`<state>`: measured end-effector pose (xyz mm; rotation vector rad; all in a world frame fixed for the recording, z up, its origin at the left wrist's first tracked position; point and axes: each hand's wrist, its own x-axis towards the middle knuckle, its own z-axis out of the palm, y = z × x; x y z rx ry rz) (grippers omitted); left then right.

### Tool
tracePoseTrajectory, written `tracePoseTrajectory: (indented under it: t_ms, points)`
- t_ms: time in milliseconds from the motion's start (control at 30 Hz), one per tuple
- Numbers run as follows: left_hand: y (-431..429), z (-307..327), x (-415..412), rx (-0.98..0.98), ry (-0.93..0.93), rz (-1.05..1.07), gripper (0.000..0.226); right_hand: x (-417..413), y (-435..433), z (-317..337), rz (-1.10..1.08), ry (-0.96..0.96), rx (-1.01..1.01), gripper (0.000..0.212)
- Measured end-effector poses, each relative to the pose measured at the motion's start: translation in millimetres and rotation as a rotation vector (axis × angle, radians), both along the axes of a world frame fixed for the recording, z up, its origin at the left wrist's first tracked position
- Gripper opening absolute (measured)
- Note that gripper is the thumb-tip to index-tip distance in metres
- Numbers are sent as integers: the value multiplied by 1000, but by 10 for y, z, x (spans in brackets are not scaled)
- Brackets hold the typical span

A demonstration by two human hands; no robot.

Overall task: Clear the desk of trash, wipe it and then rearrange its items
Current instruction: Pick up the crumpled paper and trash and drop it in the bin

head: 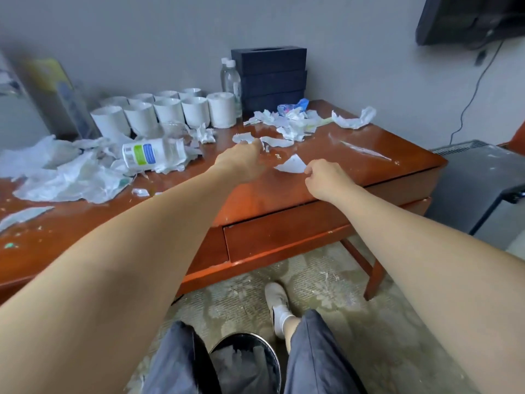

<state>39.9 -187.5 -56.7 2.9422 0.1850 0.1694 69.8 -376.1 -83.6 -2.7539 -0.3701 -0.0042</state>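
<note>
Evidently gathering trash, the right hand [321, 177] pinches a paper scrap [291, 164] at the bench's [369, 163] centre while the left hand's [241, 160] grip closes on torn tissue [244, 137] toward eleven o'clock

A: What can't you make out?

B: The left hand [241, 157] shows only its back; its fingers are hidden over a torn paper scrap [243, 137], so whether its grip has closed is unclear. The right hand [324, 177] curls at the edge of a white scrap [291, 165], fingertips out of sight.

A: And the edges?

B: The desk [369, 155] runs off the left edge. The dark screen [468, 18] is cut by the top-right corner. The black bin [247, 362] is partly covered by the knees and cropped at the bottom.

A: Anything blurred?

B: The yellow object [48, 75] at far left is smeared. The label on the toppled bottle [153, 156] is unreadable.
</note>
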Motion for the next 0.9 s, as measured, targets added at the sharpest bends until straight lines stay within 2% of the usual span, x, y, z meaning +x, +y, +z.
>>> tracePoseTrajectory:
  t_ms: [100,167,267,367,467,567,667,733,833,900]
  points:
    - [209,-22,518,-34,14,38,58,479,192,-37,-8,-48,-3,36]
    - [327,-81,840,-51,37,51,66,778,311,-100,-18,-45,-20,44]
    - [423,-196,1237,-56,120,51,76,1187,436,-245,-22,-32,-69,48]
    - [521,-347,1615,-5,161,3,63,1562,474,-320,4,-98,-42,38]
    - [636,-415,1938,-4,-3,-56,30,1887,474,-265,35,-153,49,27]
    - [733,-379,2234,-52,-249,-6,30,2198,512,-226,115,-145,178,12]
    - [832,-335,2577,-129,-425,49,31,2467,621,-272,201,-102,211,14]
    - [866,-349,2822,-180,-400,34,36,2618,690,-300,210,-86,245,12]
    - [876,-427,3134,-137,-193,-26,54,2869,744,-352,174,-73,253,17]
    - [889,-502,3296,-115,-97,-42,64,2995,775,-368,135,-132,223,42]
